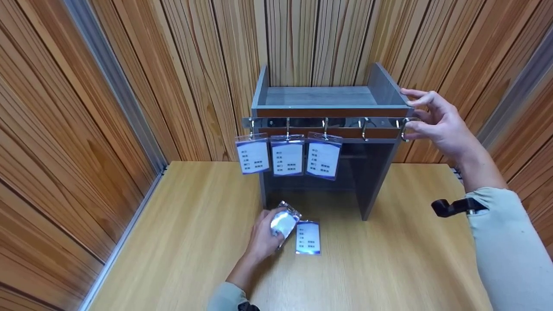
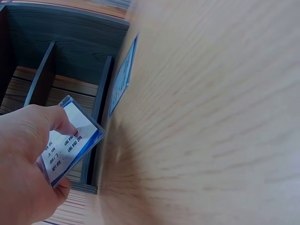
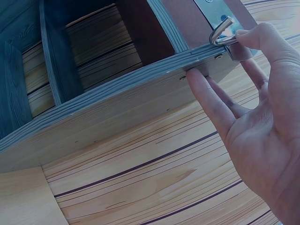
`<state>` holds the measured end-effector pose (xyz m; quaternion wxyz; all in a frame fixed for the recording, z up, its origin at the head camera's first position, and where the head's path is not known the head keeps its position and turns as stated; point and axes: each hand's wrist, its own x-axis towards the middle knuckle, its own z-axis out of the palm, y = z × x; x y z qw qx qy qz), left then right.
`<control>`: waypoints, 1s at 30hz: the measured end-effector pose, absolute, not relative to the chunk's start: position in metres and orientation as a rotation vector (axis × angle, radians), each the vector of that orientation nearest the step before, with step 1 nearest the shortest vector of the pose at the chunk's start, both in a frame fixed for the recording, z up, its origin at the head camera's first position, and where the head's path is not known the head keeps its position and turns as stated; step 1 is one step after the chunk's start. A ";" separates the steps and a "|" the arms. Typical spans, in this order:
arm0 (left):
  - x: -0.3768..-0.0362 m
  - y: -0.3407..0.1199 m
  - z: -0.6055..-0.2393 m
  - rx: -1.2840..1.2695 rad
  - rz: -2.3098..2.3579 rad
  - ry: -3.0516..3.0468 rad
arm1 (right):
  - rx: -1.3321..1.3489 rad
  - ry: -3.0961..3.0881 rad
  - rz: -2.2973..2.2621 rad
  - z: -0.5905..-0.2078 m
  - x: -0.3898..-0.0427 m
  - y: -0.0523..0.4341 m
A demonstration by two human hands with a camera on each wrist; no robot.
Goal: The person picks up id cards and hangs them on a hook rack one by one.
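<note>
A grey shelf unit (image 1: pixel 380 86) stands at the back of the wooden table (image 1: pixel 389 268), with a metal hook rail (image 1: pixel 345 122) along its front. Three ID badges (image 1: pixel 287 158) in clear sleeves hang from the left hooks. My left hand (image 1: pixel 263 237) pinches another badge (image 1: pixel 284 223) (image 2: pixel 70 143) just above the table, thumb on its face. One more badge (image 1: pixel 308 237) (image 2: pixel 123 77) lies flat beside it. My right hand (image 1: pixel 434 123) (image 3: pixel 262 131) rests with straight fingers on the shelf's right end, thumb by the last hook (image 3: pixel 224 33).
Wood-panelled walls (image 1: pixel 86 108) close in on the left, back and right. A metal strip (image 1: pixel 121 242) runs along the table's left edge. A black wrist mount (image 1: pixel 453 207) sticks out from my right sleeve. Two right hooks (image 1: pixel 363 128) carry nothing.
</note>
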<state>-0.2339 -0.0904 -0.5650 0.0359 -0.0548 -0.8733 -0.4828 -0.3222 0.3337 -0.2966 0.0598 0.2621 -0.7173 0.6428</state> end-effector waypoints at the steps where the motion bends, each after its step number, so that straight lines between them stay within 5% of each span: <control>1: -0.234 -0.090 -0.565 -0.181 -1.484 -2.677 | 0.794 -2.174 1.942 -0.296 -0.322 0.334; 30: -0.234 -0.078 -0.549 -0.479 -1.477 -2.524 | 0.784 -2.197 1.920 -0.297 -0.324 0.334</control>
